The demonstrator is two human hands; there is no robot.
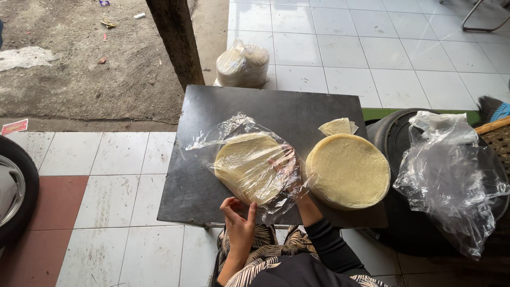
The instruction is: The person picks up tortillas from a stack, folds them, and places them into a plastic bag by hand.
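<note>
White floor tiles surrounded the dark table (212, 175) where I worked. My right hand (289, 170) was inside a clear plastic bag (249, 159), fingers spread against the stack of thin pale wafers (247, 167) it held, left of centre. My left hand (239, 220) hovered at the near edge, fingers loosely curled, gripping nothing. A bare wafer stack (350, 170) lay to the right. Risk: the brittle discs could crack if the bag snagged or slid off the edge.
</note>
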